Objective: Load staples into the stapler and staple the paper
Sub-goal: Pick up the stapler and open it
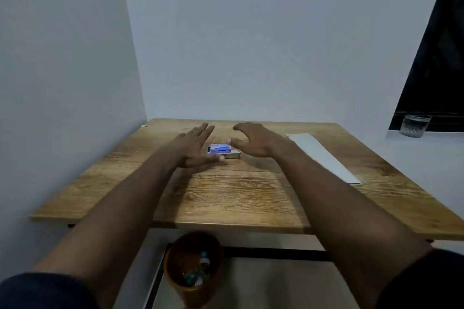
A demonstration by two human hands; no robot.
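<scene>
Dim, cool indoor light is falling evenly across the scene, giving the walls (251,32) a grey-blue cast. The window (442,57) at upper right is showing black and is contributing no light. Soft shadows are lying on the worktop (226,195) beneath both forearms, with a darker band under its near edge. The left hand (198,145) and right hand (253,142) are appearing slightly smeared, and the small blue box (221,148) between them is rendering too soft to read (compression is blurring fine detail). Wide-angle distortion is bending the wall corner and stretching the forearms toward the lower edges. No glare is showing on the wood grain.
</scene>
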